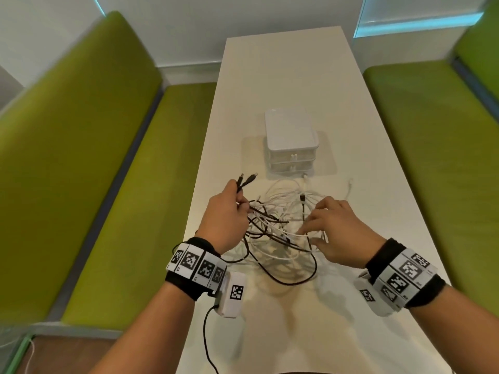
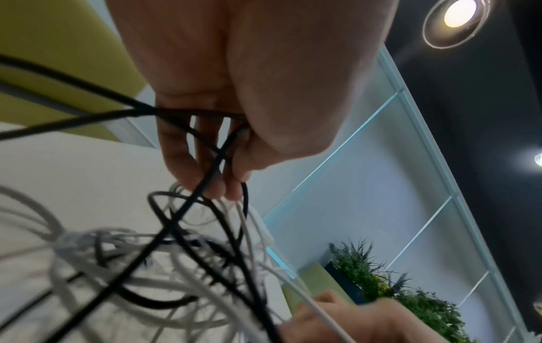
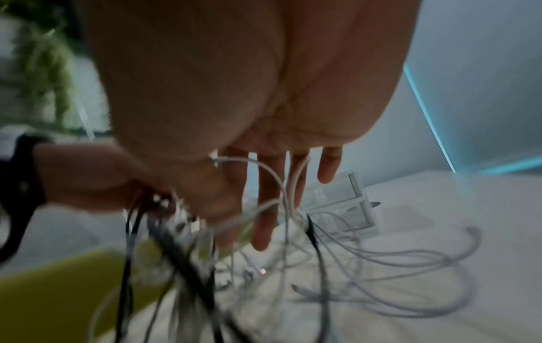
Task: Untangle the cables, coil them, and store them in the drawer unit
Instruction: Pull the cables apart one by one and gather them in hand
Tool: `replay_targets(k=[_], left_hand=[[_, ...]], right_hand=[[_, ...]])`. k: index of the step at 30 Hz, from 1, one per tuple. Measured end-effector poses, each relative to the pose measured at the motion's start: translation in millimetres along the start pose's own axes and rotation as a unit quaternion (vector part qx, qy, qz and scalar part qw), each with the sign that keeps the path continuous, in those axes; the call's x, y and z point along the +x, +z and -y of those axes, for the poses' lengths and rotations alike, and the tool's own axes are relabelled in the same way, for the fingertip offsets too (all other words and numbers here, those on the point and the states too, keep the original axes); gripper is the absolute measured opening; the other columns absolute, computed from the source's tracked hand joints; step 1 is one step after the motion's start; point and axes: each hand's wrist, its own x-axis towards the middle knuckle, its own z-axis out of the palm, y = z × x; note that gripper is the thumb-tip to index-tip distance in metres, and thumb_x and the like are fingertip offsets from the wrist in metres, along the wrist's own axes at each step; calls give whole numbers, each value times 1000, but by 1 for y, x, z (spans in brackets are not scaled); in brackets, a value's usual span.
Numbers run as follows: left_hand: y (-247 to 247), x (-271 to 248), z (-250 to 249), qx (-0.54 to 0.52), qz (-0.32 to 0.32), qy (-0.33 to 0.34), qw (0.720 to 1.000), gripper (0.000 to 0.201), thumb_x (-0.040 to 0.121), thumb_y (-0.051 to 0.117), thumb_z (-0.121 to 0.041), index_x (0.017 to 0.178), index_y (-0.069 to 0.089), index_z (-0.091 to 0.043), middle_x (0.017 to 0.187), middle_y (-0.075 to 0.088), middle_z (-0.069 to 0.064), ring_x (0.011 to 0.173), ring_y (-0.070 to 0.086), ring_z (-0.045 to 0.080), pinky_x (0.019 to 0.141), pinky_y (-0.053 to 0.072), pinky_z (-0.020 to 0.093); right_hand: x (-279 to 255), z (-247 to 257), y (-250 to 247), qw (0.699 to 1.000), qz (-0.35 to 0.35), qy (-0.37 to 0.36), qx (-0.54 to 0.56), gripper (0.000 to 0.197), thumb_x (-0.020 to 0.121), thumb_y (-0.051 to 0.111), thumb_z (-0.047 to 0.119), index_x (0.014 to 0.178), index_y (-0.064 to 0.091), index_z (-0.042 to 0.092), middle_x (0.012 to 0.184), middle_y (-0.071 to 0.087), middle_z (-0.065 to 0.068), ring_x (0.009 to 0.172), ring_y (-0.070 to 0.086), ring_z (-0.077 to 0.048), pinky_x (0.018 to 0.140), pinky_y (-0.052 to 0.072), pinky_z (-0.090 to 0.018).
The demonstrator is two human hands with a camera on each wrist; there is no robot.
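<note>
A tangle of black and white cables (image 1: 278,255) lies on the white table (image 1: 283,76), in front of the white two-drawer unit (image 1: 291,141), whose drawers are closed. My left hand (image 1: 237,201) is raised over the heap's left side. Its fingers (image 2: 205,162) are curled round a black cable (image 2: 187,208), and two black plug ends (image 1: 244,182) stick out above the fist. My right hand (image 1: 310,228) hovers over the heap's right side with fingers (image 3: 264,208) straight and spread. White cable strands (image 3: 272,176) run between them.
Green upholstered benches flank the table on the left (image 1: 81,157) and on the right (image 1: 432,157). A loose white cable end (image 1: 349,184) lies right of the drawer unit. The table's left edge is close to my left wrist. A plant (image 2: 381,283) stands behind a glass partition.
</note>
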Motion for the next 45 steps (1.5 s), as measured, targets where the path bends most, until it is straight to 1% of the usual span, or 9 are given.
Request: replay_targets(k=[8, 12, 17, 21, 26, 31, 36, 40, 45], left_hand=[[15, -10, -23, -96, 82, 48, 991, 8, 94, 54, -1, 95, 45, -3, 88, 70, 1, 81, 73, 5, 79, 59, 35], [10, -9, -32, -67, 93, 111, 987, 21, 92, 55, -1, 84, 39, -12, 83, 65, -3, 84, 66, 10, 71, 51, 29], [8, -14, -20, -43, 79, 117, 989, 30, 94, 54, -2, 79, 36, -20, 92, 72, -3, 93, 67, 8, 80, 52, 32], [4, -18, -11, -40, 46, 111, 992, 33, 92, 53, 2, 76, 35, -21, 87, 68, -2, 91, 65, 7, 79, 50, 31], [-17, -14, -5, -60, -11, 73, 995, 32, 86, 52, 3, 74, 33, -19, 80, 63, 9, 79, 64, 12, 68, 49, 28], [-7, -10, -15, 59, 91, 14, 994, 21, 91, 51, -14, 78, 37, -21, 72, 53, 0, 55, 44, 11, 49, 32, 21], [11, -11, -14, 191, 191, -11, 963, 20, 85, 64, -19, 87, 44, -21, 87, 64, 4, 79, 62, 22, 67, 53, 36], [11, -14, -16, 154, 145, 21, 977, 35, 84, 67, -13, 73, 40, -31, 82, 66, -2, 83, 66, 21, 76, 55, 42], [-1, -15, -26, -22, 84, 88, 992, 29, 85, 71, -2, 87, 58, -28, 85, 74, -14, 81, 65, 1, 79, 49, 28]], right_hand=[[14, 25, -19, 961, -215, 31, 172, 21, 86, 68, 42, 105, 74, 37, 108, 70, 15, 111, 56, -12, 101, 33, -37], [29, 26, -14, 985, -68, 73, 143, 55, 89, 71, 34, 141, 52, 33, 123, 67, 7, 112, 61, -14, 96, 50, -34], [36, 19, -15, 970, 37, 171, 167, 32, 78, 77, 48, 100, 75, 24, 80, 70, 4, 79, 63, -17, 71, 48, -34], [32, 5, -5, 957, -15, 223, 184, 49, 84, 74, 45, 55, 47, 16, 52, 50, 2, 54, 50, -19, 53, 35, -34], [20, -27, -3, 942, -64, 307, 124, 38, 86, 67, 31, 55, 50, 18, 60, 57, -4, 71, 62, -32, 58, 39, -33], [18, -12, -16, 955, 21, 206, 213, 32, 80, 75, 29, 106, 57, 30, 93, 63, 3, 75, 60, -13, 69, 50, -33], [19, 13, -26, 968, -54, 75, 233, 36, 75, 66, 22, 109, 63, 35, 114, 50, 9, 110, 43, -11, 95, 35, -24], [24, 30, -22, 957, -91, -16, 275, 26, 81, 65, 4, 87, 74, 27, 94, 67, 12, 96, 62, -5, 92, 48, -31], [36, 33, -5, 992, -31, -15, 125, 42, 92, 66, 37, 132, 54, 45, 118, 66, 21, 105, 56, -8, 97, 36, -38]])
